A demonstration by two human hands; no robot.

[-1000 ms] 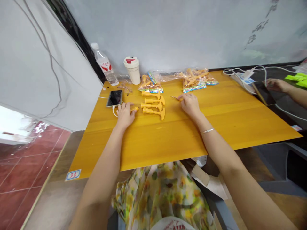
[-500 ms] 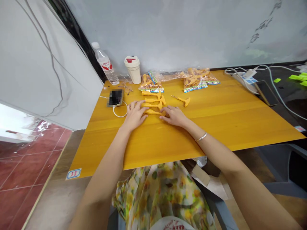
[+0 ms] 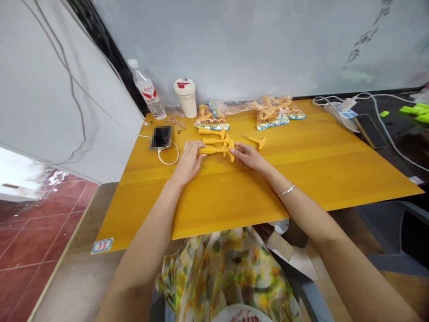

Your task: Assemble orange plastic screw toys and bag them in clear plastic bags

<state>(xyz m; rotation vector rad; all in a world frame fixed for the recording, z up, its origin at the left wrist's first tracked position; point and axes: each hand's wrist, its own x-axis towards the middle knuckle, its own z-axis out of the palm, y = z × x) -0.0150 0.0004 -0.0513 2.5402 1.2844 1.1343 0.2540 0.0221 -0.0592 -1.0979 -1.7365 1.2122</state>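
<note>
Several orange plastic T-ended pieces point(image 3: 212, 131) lie side by side on the yellow wooden table point(image 3: 254, 188). My left hand point(image 3: 188, 157) pinches the left end of the nearest orange piece point(image 3: 214, 151). My right hand point(image 3: 248, 156) grips that piece's flared right end. Just beyond my right hand, a separate orange piece with a threaded shaft point(image 3: 255, 140) lies alone. Two clear bags of more orange parts point(image 3: 210, 118) point(image 3: 275, 112) rest near the wall.
A phone point(image 3: 161, 136) with a white cable point(image 3: 169, 160) lies left of my left hand. A water bottle point(image 3: 146, 94) and a lidded cup point(image 3: 186, 98) stand at the back. At the right are a power strip with cables point(image 3: 342, 109), another phone point(image 3: 370, 129) and green parts point(image 3: 415, 112).
Both hands left the phone side and the threaded piece and closed in on the nearest orange piece, which has shifted up against the row. The other person's hand at the right is gone.
</note>
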